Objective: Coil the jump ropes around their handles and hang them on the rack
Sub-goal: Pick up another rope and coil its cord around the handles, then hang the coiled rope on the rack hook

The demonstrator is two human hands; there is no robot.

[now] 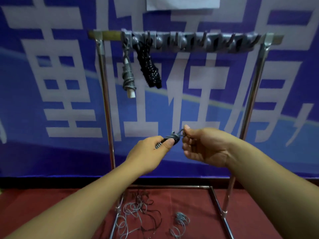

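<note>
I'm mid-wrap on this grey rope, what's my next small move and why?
Probably pull the loop snug with the right hand while the left hand holds the handles steady. The coil looks wrapped, two ropes already hang on the rack, and free hooks remain.

The left hand (151, 149) covers most of the grey jump rope's handle (170, 138). The rack's hooks (203, 41) blur together. Loose cords (138, 216) run off the near edge.

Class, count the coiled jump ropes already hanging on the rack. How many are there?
2. A grey rope hangs at the rack's left end; a black rope hangs just right of it. None seems hidden.
</note>
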